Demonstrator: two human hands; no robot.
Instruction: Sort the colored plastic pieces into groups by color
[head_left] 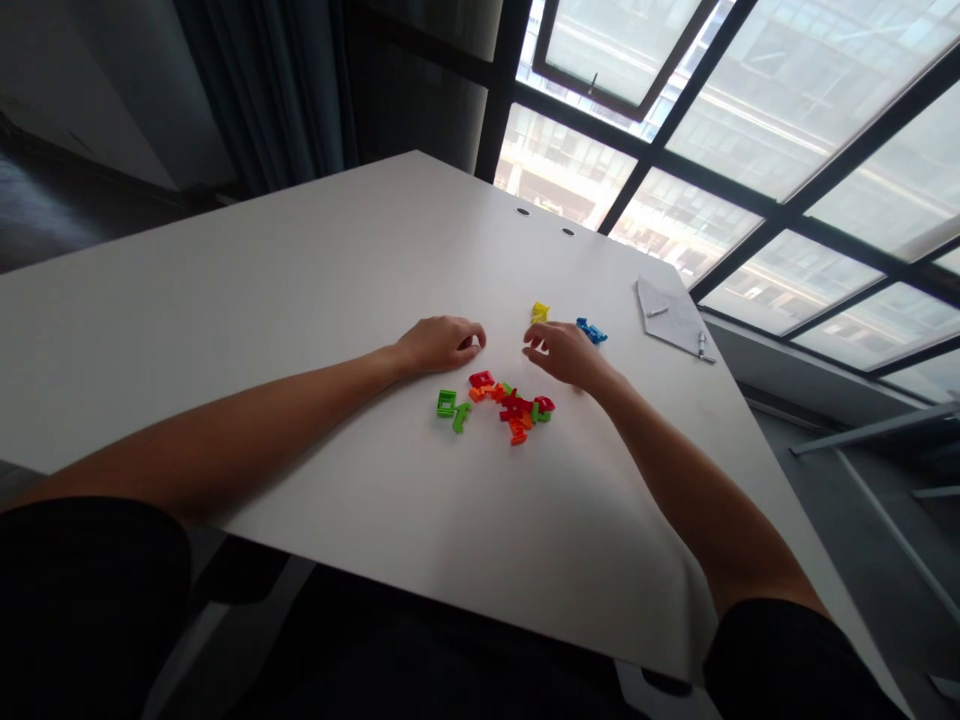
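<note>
Plastic snap-together pieces (510,405) are lying in a loose red, orange and green heap on the white surface (225,300).
The left hand (439,345) is resting loosely curled and holding nothing visible, near a separate green piece (447,403). The right hand (566,355) is hovering half-open and empty at the heap's far side, its fingers (536,342) pointing toward a yellow piece (538,312) and a blue piece (592,330). Farther off, a sheet of paper (670,316) and a pen (701,345) are lying below a large gridded window (750,150).
</note>
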